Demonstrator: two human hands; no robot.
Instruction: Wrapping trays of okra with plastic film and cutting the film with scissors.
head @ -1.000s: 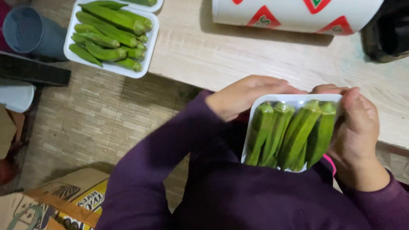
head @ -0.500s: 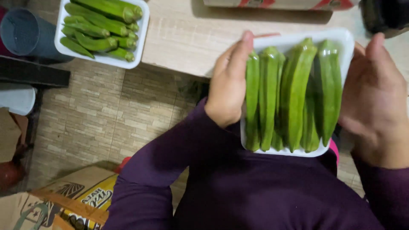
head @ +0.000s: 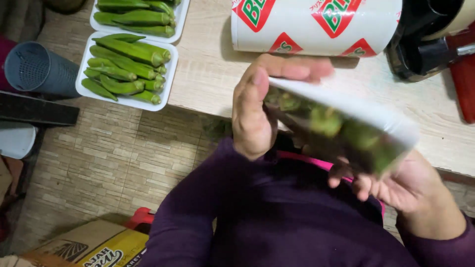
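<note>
Two hands share one white foam tray of okra (head: 346,123), and you hold it tipped steeply, off the front edge of the counter (head: 213,79) and above your lap, so that its pale underside faces the camera and only blurred green pods show below the rim. Your left hand (head: 260,106) is closed on the tray's left end, thumb laid along the near side and fingers curled over the far side; that pinch looks like what keeps the tray from sliding while it is tilted. Your right hand (head: 396,180) sits under the lower right end, palm up and fingers cupped, seemingly carrying the weight and catching any pod that might slip. The blur suggests the tray is turning.

Two more trays lie flat at the counter's left end, one filled tray of okra (head: 123,69) overhanging the front-left corner and another tray (head: 141,15) just behind it toward the far edge, touching or nearly so. Their pods lie side by side, which keeps them packed and level. A large white roll with red and green print (head: 316,24) rests on its side along the far edge, right above your hands. A dark machine (head: 430,39) stands at the far right. A grey perforated basket (head: 39,69) sits off the left side, and a cardboard box (head: 89,247) lies on the tiled floor.
</note>
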